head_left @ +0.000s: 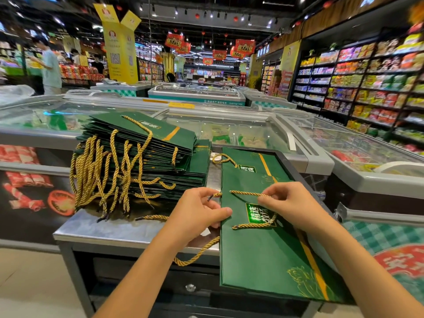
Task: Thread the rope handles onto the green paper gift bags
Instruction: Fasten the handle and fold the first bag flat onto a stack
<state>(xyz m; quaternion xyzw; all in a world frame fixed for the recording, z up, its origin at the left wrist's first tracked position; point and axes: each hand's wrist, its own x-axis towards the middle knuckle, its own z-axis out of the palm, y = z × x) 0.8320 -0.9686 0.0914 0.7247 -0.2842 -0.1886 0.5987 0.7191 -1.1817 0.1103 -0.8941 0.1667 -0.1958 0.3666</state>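
Head view: the gold rope handle [250, 193] lies across the upper face of a green gift bag [259, 260], running crosswise from the bag's left edge toward the middle, then looping back under the printed label. Its dark, sealed tip sticks out just past that left edge. The rope looks soft and limp, so it will probably go where it is pulled only if taken right behind the stiff tip. The bag is light, flat, creased paper that would likely slide or buckle unless pinned.

The bag lies flat with its long axis running away from the person, tilted a little to the right. The punched edge faces left, and the near end overhangs the front of the steel table [96, 228].

The left hand [202, 210] pinches the rope at the tip, thumb laid against the bag's edge. The right hand [296, 203] has fingertips curled tight on the rope where it crosses the face.

A second bag [250, 166] lies just beyond. A stack of bags [146, 143] sits to the left, ropes dangling. Another rope [197, 253] hangs off the table front, and freezer chests [241, 131] stand behind.
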